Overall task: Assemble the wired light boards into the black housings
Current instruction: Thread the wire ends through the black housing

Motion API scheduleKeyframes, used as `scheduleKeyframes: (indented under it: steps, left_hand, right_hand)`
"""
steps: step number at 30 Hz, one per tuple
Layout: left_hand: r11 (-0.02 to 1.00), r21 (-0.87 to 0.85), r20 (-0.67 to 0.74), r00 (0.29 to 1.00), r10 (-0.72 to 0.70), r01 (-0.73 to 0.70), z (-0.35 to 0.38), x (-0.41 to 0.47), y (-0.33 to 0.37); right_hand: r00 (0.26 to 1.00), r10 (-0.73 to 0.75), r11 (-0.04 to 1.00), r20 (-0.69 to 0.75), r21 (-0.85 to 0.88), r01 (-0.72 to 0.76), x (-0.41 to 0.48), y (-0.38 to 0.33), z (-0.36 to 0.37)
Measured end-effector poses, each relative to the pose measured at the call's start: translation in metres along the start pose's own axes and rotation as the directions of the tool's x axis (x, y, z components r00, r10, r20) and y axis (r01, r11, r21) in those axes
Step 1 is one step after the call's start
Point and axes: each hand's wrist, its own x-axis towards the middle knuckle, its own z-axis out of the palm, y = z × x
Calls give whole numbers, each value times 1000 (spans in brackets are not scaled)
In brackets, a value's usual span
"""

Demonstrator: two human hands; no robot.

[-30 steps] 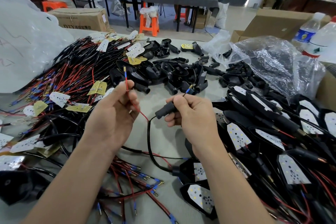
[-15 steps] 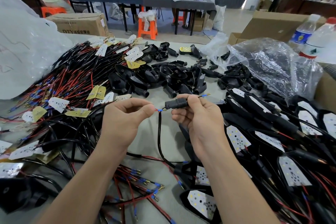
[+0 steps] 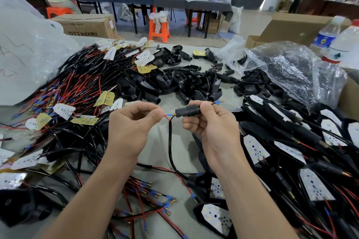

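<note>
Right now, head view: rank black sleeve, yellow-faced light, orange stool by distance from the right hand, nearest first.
1. black sleeve: held in the right hand.
2. yellow-faced light: far side of the table, ahead.
3. orange stool: floor beyond the table.

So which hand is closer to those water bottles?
Right. The right hand, gripping a black sleeve, lies below-left of the bottles; the left hand, pinching a wire, is farther left.

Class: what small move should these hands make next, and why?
Probably the left hand should push the red wire it pinches into the black sleeve in the right hand: the wire's terminal sits at the sleeve's mouth, and a second terminal already pokes out the far end.
</note>
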Motion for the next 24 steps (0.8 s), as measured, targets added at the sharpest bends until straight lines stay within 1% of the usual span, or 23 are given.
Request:
scheduleKeyframes:
  steps: [6, 10, 12, 17, 18, 21, 23, 24]
  left_hand:
    - [1000, -8, -24, 1000, 6, -6, 2, -1, -1]
    - [999, -8, -133, 990, 45, -46, 3, -3, -2]
    - [998, -23, -160, 986, 55, -59, 3, -4, -3]
    - [998, 43, -72, 996, 48, -45, 7, -8, -8]
    - [999, 30, -58, 998, 34, -32, 8, -8, -7]
    - [993, -110, -37, 998, -55, 51, 6, -5, -1]
    - [982, -150, -28, 993, -118, 112, 3, -2, 2]
    - [983, -138, -9, 992, -122, 120, 1, 0, 2]
  right_hand:
    - [1000, 2, 1000, 27, 6, -2, 0, -1, -1]
    - [999, -10, 999, 51, -36, 11, -1, 0, 0]
    - [998, -7, 999, 58, -39, 9, -2, 0, 1]
    - [995, 31, 998, 99, -51, -26, -3, 0, 0]
    - [994, 34, 998, 99, -54, -29, -3, 0, 0]
    - [997, 27, 999, 76, -22, -26, -3, -1, 0]
    - [998, 23, 1000, 60, 10, -23, -2, -2, 0]
    - [998, 21, 1000, 52, 22, -22, -2, -2, 0]
